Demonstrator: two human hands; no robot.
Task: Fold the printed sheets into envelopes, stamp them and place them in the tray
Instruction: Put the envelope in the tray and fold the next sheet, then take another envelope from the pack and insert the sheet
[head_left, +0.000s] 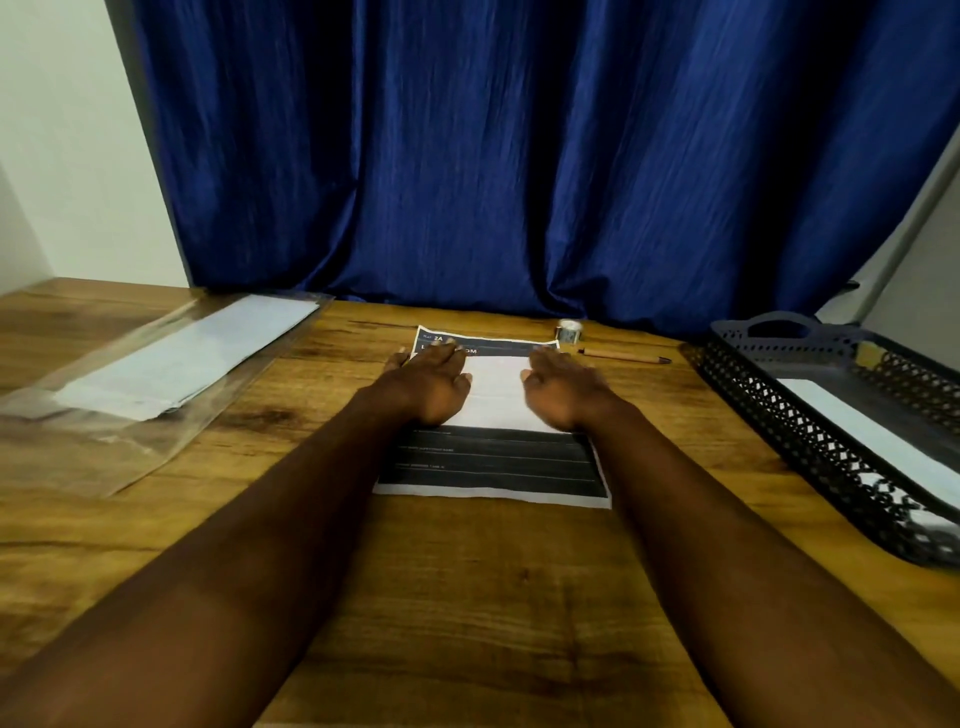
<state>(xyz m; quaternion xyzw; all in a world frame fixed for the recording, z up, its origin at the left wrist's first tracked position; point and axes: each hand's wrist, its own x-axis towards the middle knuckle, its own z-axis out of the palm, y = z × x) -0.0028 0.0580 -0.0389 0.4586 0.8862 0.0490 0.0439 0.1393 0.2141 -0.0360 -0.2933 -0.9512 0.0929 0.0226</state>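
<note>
A printed sheet (493, 462) lies flat in the middle of the wooden table, dark printed bands at its near and far ends and a white folded panel (496, 395) across its middle. My left hand (431, 384) presses palm down on the left side of that panel, fingers spread toward the far header. My right hand (563, 389) rests palm down on the right side. Neither hand grips anything. A black mesh tray (810, 436) stands at the right with a white folded sheet (872, 441) inside.
A clear plastic sleeve with several white sheets (171, 364) lies at the left. A small tape roll (570, 331) and a brown pen (623, 356) sit behind the sheet. A blue curtain (519, 156) hangs along the table's far edge.
</note>
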